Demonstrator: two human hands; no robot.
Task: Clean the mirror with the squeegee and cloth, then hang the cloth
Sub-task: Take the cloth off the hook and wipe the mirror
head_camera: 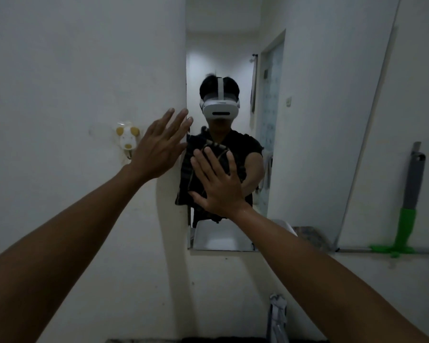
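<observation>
Standing: a person faces a tall, narrow, frameless wall mirror (233, 58) set in a white plaster wall (72, 70), both bare arms raised toward it.
Left hand: the left hand (159, 147) is held flat with the fingers spread, at the left edge of the mirror; the fingertips reach that edge, and the palm is over the wall beside it. It holds nothing.
Right hand: the right hand (216, 184) is also flat with spread fingers, over the lower middle of the mirror. It holds nothing; if the palm really touches the glass, I cannot tell.
Mirror: the glass shows the reflection of the person with a white headset and a dark shirt, and a white basin at its bottom edge.
Squeegee: the squeegee with a grey handle and green plastic head (406, 219) leans upright against the wall, well to the right of the mirror, its green head resting on a narrow ledge (357, 250). No hand is near it.
Cloth: a grey, crumpled cloth (278, 315) hangs below the mirror, near the bottom edge of the view, partly hidden by the right forearm.
Hook: a small white and yellow animal-shaped wall hook (127, 137) sits on the wall just left of the left hand.
</observation>
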